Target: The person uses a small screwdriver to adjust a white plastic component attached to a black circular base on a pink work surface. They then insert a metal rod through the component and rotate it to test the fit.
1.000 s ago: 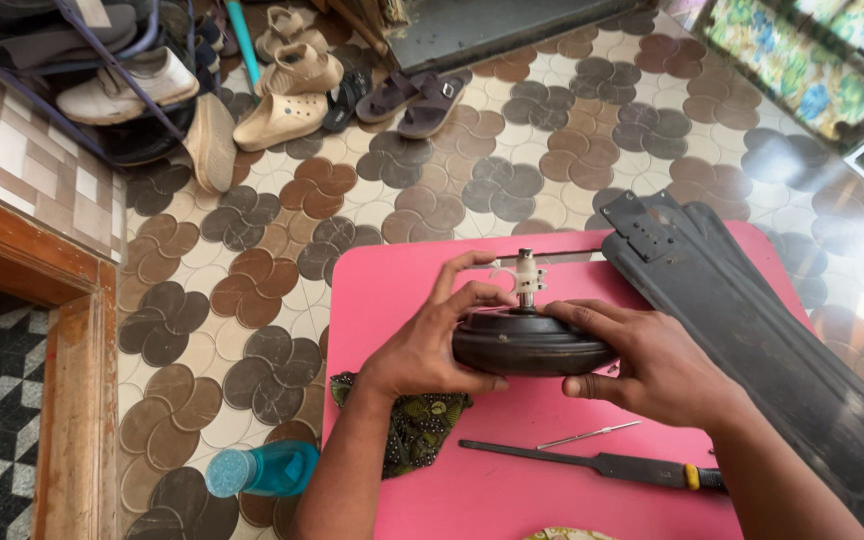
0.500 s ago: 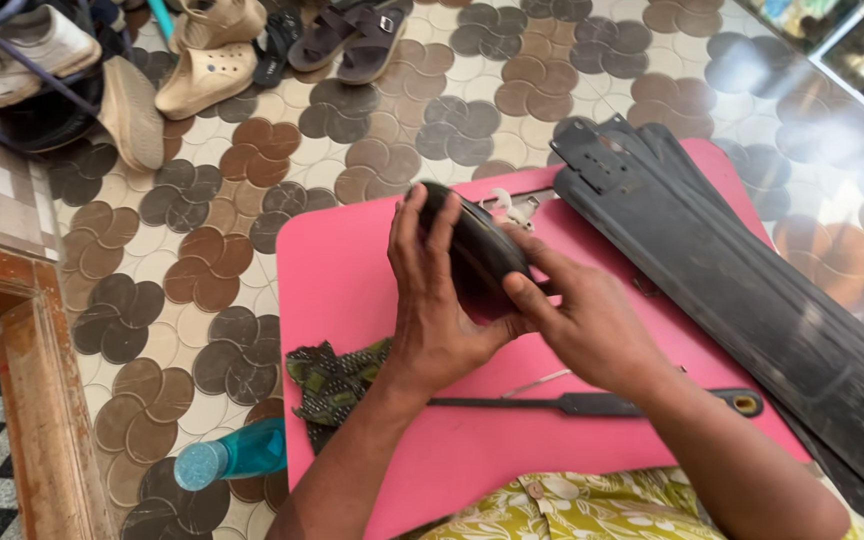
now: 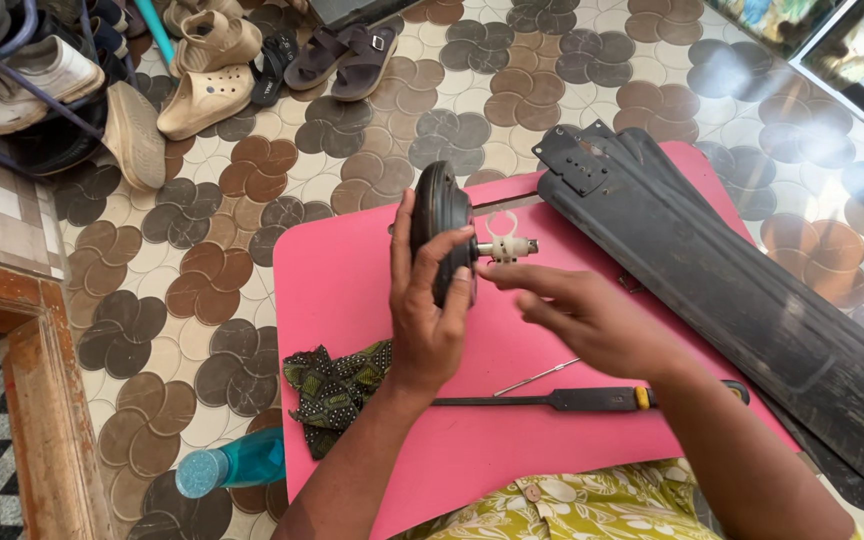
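Motor [image 3: 439, 232] stands on edge, gripped by left hand [image 3: 427, 310], shaft [image 3: 505, 248] pointing right.

On the table [image 3: 352, 270], blades [image 3: 742, 300] lie right of the motor [image 3: 439, 225], screwdriver [image 3: 592, 399] nearer.

I hold a black round fan motor [image 3: 439, 232] up on its edge above the middle of the pink table, tilted so its flat face turns right. Its metal shaft [image 3: 505, 248] sticks out sideways to the right, with a whitish plastic piece on it. The housing looks dusty.
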